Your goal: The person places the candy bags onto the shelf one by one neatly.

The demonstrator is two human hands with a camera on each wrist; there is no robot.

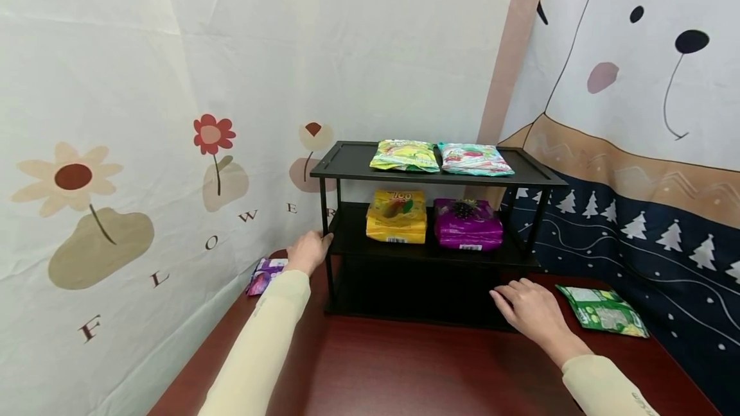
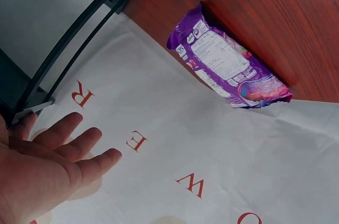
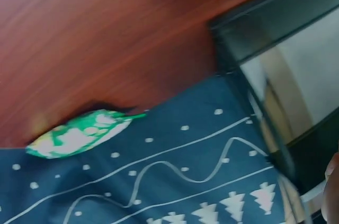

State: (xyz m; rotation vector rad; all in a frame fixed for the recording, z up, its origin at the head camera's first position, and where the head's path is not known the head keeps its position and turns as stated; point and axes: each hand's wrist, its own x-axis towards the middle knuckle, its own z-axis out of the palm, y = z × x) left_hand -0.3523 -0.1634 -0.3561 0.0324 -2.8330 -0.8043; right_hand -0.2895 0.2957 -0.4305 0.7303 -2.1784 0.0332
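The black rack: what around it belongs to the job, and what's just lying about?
Likely in the job:
black rack, left hand touching it
yellow-green packaging, teal packaging (top)
mango-print packaging, blackberry-print packaging (below)

Perhaps just lying about (the packets may belong):
loose purple packet
loose green packet
flower-print backdrop
bear-print backdrop

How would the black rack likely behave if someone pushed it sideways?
The black rack is probably stiff, since its frame looks straight. It may be light for its size: the posts are thin and the sides open. Its wide base suggests sliding before tipping, though the two packets lying on top could shift.
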